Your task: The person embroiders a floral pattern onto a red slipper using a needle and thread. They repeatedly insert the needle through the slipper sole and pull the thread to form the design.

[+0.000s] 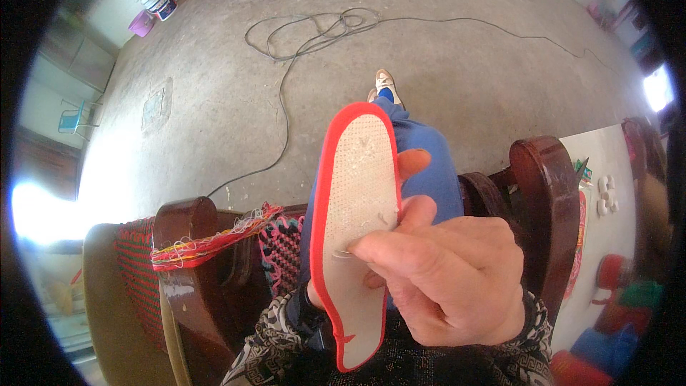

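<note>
A fabric shoe insole (364,187) with a red bound edge stands lengthwise before me, its pale, mesh-patterned face towards me. My left hand (414,163) holds it from behind; a fingertip shows past the right edge, and the insole hides most of that hand. On the pale face, the thumb and forefinger of my right hand (455,273) are pinched together at a short white thread (341,254). Whether a needle is between them is hidden. Small thread tufts stick out above the pinch. Near the heel, a bit of red binding is folded over.
Coloured threads (214,244) lie across the left wooden armrest (185,220); the right armrest (546,193) stands beside my right arm. A white tabletop (605,161) is at right. A dark cable (321,45) lies looped on the concrete floor (214,91), with a bucket (158,1) against the wall.
</note>
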### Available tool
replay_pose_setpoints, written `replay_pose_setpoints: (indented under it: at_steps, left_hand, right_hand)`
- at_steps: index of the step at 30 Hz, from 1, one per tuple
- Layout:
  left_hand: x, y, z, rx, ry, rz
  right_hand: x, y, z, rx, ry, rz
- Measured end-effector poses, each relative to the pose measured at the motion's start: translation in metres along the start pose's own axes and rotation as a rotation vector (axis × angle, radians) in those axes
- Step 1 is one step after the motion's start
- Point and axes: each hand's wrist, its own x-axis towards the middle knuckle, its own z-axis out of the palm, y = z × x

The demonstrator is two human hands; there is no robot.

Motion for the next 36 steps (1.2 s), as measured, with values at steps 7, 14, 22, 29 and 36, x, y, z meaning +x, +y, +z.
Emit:
replay_pose_setpoints:
  at_steps: [7,14,22,29,36]
  left_hand:
    - [-0.004,0.002,0.000,0.014,0.007,-0.027]
    - [-0.002,0.010,-0.005,0.040,0.030,-0.103]
    - [0.002,0.027,-0.012,0.378,-0.249,0.175]
    - [-0.008,0.033,-0.001,0.624,-0.145,0.099]
    - [-0.012,0.031,0.000,0.629,-0.124,0.149]
  right_hand:
    - [-0.001,0.001,-0.004,0.026,-0.037,0.009]
    - [0.005,-0.002,-0.011,-0.015,-0.036,0.000]
    - [0.005,0.026,-0.035,0.237,-0.240,0.226]
    - [-0.021,0.033,-0.022,0.853,-0.147,0.678]
    - [-0.022,0.031,-0.028,0.469,-0.012,0.512]
